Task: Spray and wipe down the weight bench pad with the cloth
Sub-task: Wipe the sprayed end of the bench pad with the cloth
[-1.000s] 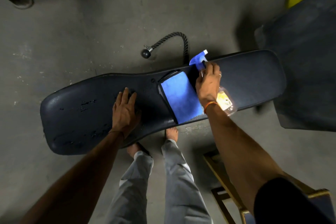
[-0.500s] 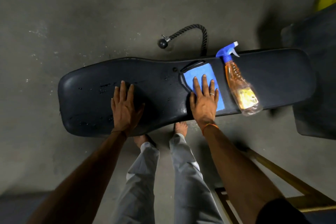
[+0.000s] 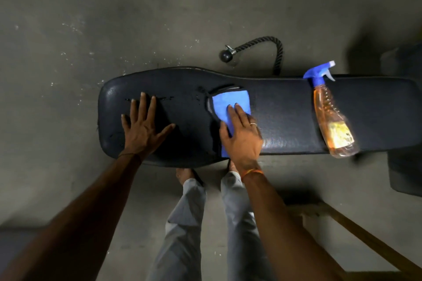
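Weight bench pad [image 3: 285,112] runs across the view, black vinyl, wide end at person's left, narrow end to the right. Blue cloth [image 3: 230,100] lies flat at the mid-section where the pad narrows, far part showing, near part under the right hand [image 3: 242,137]. That hand is flat, palm down, fingers spread on the cloth, pressing rather than gripping. Left hand [image 3: 142,129] is splayed wide, empty, planted on the wide end, prob. bracing. Spray bottle [image 3: 331,118] w/ orange liquid and blue trigger lies on its side across the narrow end, well apart from both hands, its base poking past the near edge.

Judgement: spraying looks done (sheen on vinyl just right of the right hand), wipe is the step in hand.

Risks from here:
- Wipe stroke toward the right could knock the bottle; it's round, on its side, base already overhanging, so a nudge may roll it off onto the concrete floor [image 3: 114,18].
- Flat-palm hold on cloth: cloth may bunch or slip out on wet vinyl.
- Left palm on slick pad could skid if weight's on it.
- Surface near the left hand looks cracked; cloth might snag there.
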### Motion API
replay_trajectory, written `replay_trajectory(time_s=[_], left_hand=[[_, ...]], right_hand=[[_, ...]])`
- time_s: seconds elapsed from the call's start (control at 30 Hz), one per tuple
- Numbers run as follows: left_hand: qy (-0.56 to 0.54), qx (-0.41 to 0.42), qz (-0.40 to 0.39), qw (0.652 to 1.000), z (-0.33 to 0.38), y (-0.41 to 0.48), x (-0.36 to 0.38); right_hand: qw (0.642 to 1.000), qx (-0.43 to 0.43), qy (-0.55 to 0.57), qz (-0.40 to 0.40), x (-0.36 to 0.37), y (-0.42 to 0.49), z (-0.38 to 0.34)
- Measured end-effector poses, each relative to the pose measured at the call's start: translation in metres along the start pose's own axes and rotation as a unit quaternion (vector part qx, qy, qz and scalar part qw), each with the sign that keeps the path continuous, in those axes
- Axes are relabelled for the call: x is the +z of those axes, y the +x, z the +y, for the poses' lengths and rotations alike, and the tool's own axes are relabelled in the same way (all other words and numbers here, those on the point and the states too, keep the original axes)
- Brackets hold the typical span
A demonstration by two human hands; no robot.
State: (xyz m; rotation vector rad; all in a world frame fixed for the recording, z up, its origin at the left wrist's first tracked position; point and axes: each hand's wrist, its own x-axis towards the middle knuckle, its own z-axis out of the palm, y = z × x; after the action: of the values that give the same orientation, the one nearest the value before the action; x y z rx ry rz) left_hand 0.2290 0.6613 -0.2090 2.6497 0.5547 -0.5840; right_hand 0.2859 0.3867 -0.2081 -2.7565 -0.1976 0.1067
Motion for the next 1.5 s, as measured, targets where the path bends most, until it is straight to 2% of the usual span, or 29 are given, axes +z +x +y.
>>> replay_trajectory(time_s=[0.13, 0.23, 0.37, 0.6, 0.77, 0.93, 1.1, 1.2, 1.37, 1.5], left_hand=[[0.003, 0.004, 0.012, 1.0, -0.001, -0.001, 0.009], [0.011, 0.013, 0.023, 1.0, -0.003, -0.001, 0.014], [0.014, 0.023, 0.04, 0.999, -0.006, -0.003, 0.017], [-0.003, 0.027, 0.061, 0.998, -0.009, -0.005, 0.018], [0.016, 0.029, 0.063, 0.997, -0.013, -0.008, 0.02], [0.034, 0.017, 0.082, 0.996, -0.015, -0.011, 0.028], [0.029, 0.016, 0.088, 0.996, -0.013, -0.011, 0.032], [0.016, 0.008, 0.098, 0.995, -0.005, -0.009, 0.033], [0.029, 0.078, 0.107, 0.991, 0.032, 0.023, 0.027], [0.077, 0.066, 0.099, 0.99, 0.046, 0.039, 0.035]], right_hand=[[0.995, -0.064, -0.073, -0.036, 0.014, -0.001, 0.005], [0.983, -0.117, -0.1, -0.096, 0.017, 0.008, 0.013], [0.98, -0.116, -0.104, -0.128, 0.026, 0.014, 0.016], [0.994, -0.102, -0.006, -0.031, 0.038, 0.004, -0.013], [0.995, -0.048, 0.081, 0.014, 0.033, 0.012, -0.03], [0.991, -0.096, 0.088, 0.026, 0.028, 0.019, -0.054], [0.993, -0.007, 0.106, 0.051, 0.022, 0.028, -0.042], [0.997, 0.002, 0.073, 0.035, 0.02, 0.018, -0.026], [0.992, -0.049, -0.077, -0.089, 0.028, -0.011, -0.014], [0.984, -0.044, -0.133, -0.107, 0.039, 0.008, -0.003]])
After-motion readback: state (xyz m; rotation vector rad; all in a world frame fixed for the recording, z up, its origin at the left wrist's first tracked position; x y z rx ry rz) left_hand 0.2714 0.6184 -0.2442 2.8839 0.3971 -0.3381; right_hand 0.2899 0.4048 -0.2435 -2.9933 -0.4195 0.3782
